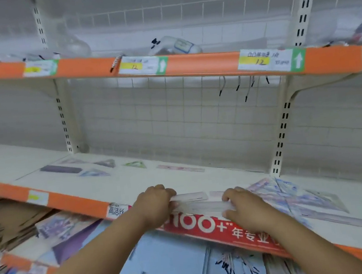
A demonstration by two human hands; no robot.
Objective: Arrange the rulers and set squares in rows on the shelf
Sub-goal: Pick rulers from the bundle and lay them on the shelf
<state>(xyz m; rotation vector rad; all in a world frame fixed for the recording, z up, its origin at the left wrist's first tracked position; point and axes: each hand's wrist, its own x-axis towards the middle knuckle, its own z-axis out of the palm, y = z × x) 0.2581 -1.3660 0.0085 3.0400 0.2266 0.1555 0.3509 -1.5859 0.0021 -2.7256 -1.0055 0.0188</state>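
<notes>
A clear ruler (pixel 203 207) lies along the front edge of the white shelf (pixel 135 184). My left hand (pixel 155 203) grips its left end and my right hand (pixel 247 208) pinches its right end. A second clear ruler (pixel 194 196) lies just behind it. To the right of my right hand a pile of clear set squares and rulers (pixel 298 199) spreads over the shelf. Further back lie a purple ruler (pixel 61 169), grey and blue set squares (pixel 101 168), a green set square (pixel 135 164) and a pink ruler (pixel 180 168).
An upper shelf with an orange edge (pixel 200 62) and price tags overhangs the working shelf. Wire grid backing (pixel 173 119) and slotted uprights (pixel 281 135) stand behind. A red banner (pixel 222 228) covers the front edge. Lower shelves hold stationery packs (pixel 67 227).
</notes>
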